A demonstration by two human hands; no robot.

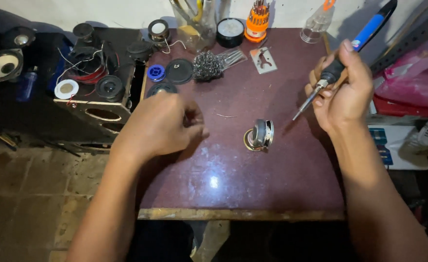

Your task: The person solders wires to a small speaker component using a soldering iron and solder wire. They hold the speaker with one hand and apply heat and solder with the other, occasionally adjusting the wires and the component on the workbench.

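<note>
Gripping a soldering iron (337,73), right hand (342,94) sits over the right edge of the maroon table (253,170); fingers wrapped tight round the black grip, blue handle running up and away, metal tip angled down-left, off the surface. Small round speaker (260,135) lies tipped on its side near table centre, just below-left of the tip, not touching it. Left hand (160,123) hovers left of the speaker, apart from it, fingers curled inward; whether they pinch anything cannot be told, view blurred. Thin wire scrap (226,115) lies between the hands. Back of table: steel wool (207,65), black disc (179,71), blue spool (156,73), orange screwdriver set (257,22). Speaker box (95,92) stands to the left.
</note>
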